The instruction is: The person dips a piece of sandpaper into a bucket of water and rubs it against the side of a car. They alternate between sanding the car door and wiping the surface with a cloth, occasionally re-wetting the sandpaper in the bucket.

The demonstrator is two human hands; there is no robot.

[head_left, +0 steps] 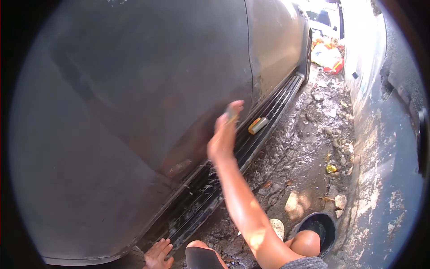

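My right hand (222, 136), blurred by motion, is raised against the lower side of a dark car (148, 85). Between its thumb and fingers shows a small grey-and-yellow pad (231, 115), mostly covered by the hand. Just beyond, a short block (258, 126), yellow on one side and pale grey on the other, lies on the black running board (242, 152). My left hand (157, 254) lies with fingers apart at the near end of the running board, by the car's lower edge. It holds nothing that I can see.
Wet, muddy ground (295, 148) with stones runs between the car and a stained wall (376, 179). A dark bucket (329, 224) stands beside my knee. Farther off are the car's wheel (307, 56) and a heap of plastic bags (327, 56).
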